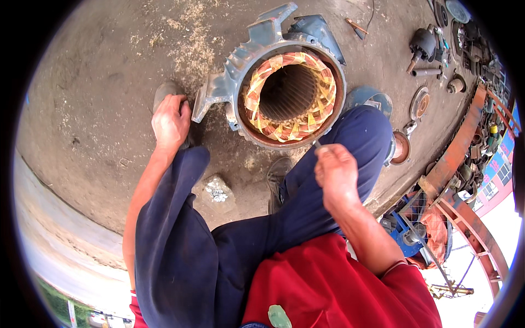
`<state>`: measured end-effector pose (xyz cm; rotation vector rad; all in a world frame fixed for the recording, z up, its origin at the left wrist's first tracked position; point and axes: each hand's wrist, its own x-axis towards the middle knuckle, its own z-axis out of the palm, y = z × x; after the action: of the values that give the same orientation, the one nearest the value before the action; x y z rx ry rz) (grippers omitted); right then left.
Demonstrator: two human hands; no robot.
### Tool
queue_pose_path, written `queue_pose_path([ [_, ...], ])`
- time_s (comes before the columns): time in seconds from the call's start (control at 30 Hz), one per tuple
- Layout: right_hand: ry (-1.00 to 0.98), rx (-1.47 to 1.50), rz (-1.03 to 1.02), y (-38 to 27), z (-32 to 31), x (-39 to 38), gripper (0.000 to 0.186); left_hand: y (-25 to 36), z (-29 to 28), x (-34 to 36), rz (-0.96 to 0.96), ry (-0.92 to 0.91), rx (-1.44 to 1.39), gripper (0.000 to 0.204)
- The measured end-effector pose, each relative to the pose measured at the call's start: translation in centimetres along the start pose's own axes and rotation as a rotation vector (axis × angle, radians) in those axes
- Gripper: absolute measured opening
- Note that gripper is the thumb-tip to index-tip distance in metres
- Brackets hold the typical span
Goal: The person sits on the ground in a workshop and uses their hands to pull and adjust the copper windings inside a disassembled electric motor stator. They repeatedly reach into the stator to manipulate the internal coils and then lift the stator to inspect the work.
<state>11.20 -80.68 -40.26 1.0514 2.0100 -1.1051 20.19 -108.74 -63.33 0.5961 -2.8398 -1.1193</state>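
In front of me a blue-grey electric motor housing (224, 82) stands with its open end facing up. Inside it is the stator winding (252, 93), a ring of copper wire laced with yellow ties around a dark slotted bore. My right hand (336, 172) is closed at the housing's near rim. A thin dark metal rod (317, 144) pokes out from its fingers, touching or almost touching the rim; the rest of it is hidden. My left hand (170, 121) is beside the housing's left foot and above my shoe (165, 92), fingers curled; what they hold, if anything, is hidden.
A wooden-handled tool (357, 26) lies beyond the housing. Off to the right are a round metal flange (420, 103), a rusty ring part (402, 148) and several motor parts, before a rusty steel beam (456, 145). A stone block (217, 194) sits between my legs.
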Motion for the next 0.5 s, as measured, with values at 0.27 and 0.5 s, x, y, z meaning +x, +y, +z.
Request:
queue_pose_path([
  [0.27, 0.115, -0.916, -0.861, -8.2, -3.3, 4.8, 0.02, -0.1, -0.3, -0.3, -0.011, 0.026, 0.006, 0.008],
  [0.5, 0.023, -0.819, -0.554, -4.0, -4.0, 4.1, 0.018, -0.4, 0.0, -0.1, -0.006, 0.043, -0.026, 0.008],
])
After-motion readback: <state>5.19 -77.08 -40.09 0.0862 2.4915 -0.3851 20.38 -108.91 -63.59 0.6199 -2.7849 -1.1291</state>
